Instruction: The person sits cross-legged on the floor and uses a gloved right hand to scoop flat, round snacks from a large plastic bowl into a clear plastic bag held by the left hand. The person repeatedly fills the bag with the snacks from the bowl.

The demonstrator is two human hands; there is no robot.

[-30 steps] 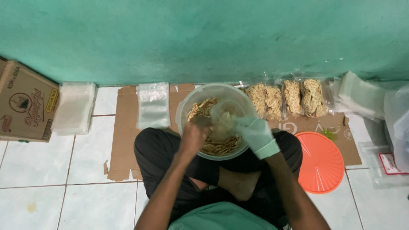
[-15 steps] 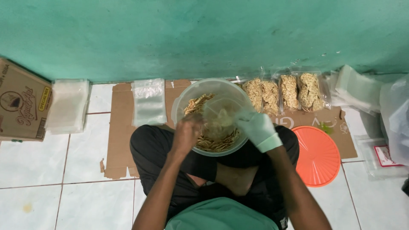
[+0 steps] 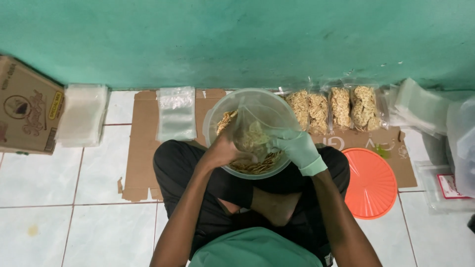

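A clear plastic tub (image 3: 217, 111) of pale crisps rests on my crossed legs. My left hand (image 3: 225, 148), bare, holds open a small clear bag (image 3: 252, 131) inside the tub, partly filled with crisps. My right hand (image 3: 294, 146) wears a pale green glove and is shut on crisps at the bag's mouth. Several filled bags of crisps (image 3: 336, 106) lie in a row on brown cardboard (image 3: 141, 143) by the green wall.
A stack of empty clear bags (image 3: 175, 113) lies on the cardboard to the left. Another stack (image 3: 81, 116) and a brown carton (image 3: 24, 106) sit far left. An orange round lid (image 3: 371, 183) lies at right, with more plastic bags (image 3: 420, 106) beyond it.
Both hands have stayed in the tub at the bag. The view has drifted slightly, and the gloved hand has shifted a little lower toward the bag's mouth.
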